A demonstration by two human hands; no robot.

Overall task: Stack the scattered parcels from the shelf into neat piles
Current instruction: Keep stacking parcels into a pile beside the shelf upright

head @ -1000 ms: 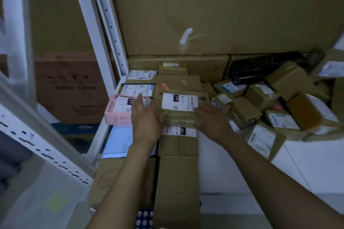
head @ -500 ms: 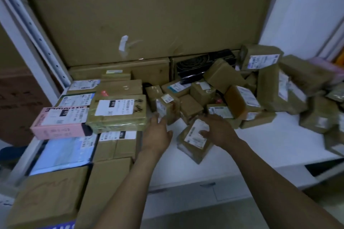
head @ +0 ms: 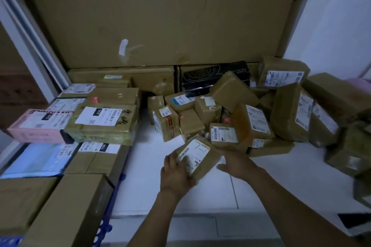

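Left hand (head: pixel 176 174) grips a small labelled parcel (head: pixel 197 156), right hand (head: pixel 237 163) beside it, grasp unclear; next, probably carry it onto the taped 010 parcel (head: pixel 102 124).

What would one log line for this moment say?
step: pick-up | left hand: grips small labelled parcel | right hand: at its right end, grip unclear | tidy stack: left | loose heap: right

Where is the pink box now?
In the head view, the pink box lies far left on the shelf, beside the tape-wrapped brown parcel, just behind the pale blue mailer.
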